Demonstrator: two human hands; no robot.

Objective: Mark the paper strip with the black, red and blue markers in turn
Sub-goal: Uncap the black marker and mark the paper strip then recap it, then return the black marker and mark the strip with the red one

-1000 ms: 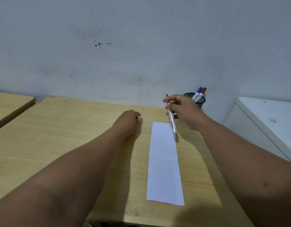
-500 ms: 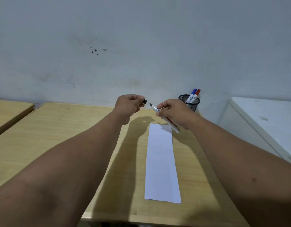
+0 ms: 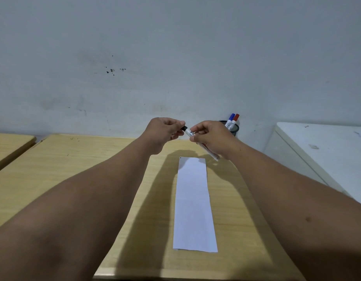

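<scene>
I see a pale grey wall point(image 3: 175, 47) filling the upper half of the view, with a few dark specks left of centre. Below it lies the wooden surface point(image 3: 53, 169), light tan, its near edge at the bottom of the frame. A second wooden top point(image 3: 7, 145) sits just to its left, and a white cabinet point(image 3: 327, 151) stands to its right.

My two bare forearms reach forward over the surface and meet above its far part. The paper strip point(image 3: 192, 203), white and long, lies flat on the surface between the arms, running away from me; a small dark mark shows at its far left corner.

The left hand point(image 3: 163, 132) is clenched, its grip pinched on the black cap point(image 3: 184, 128). The right hand point(image 3: 211, 138) is closed around the white barrel of the black marker point(image 3: 210, 154), which is tilted with its tail low toward the strip and its head raised to the left. Cap and barrel touch; I cannot tell whether the cap is fully seated.

A black mesh pen cup point(image 3: 235, 129) stands against the wall behind the right hand, holding the blue marker point(image 3: 230, 118) and the red marker point(image 3: 234, 119), caps up, side by side.
</scene>
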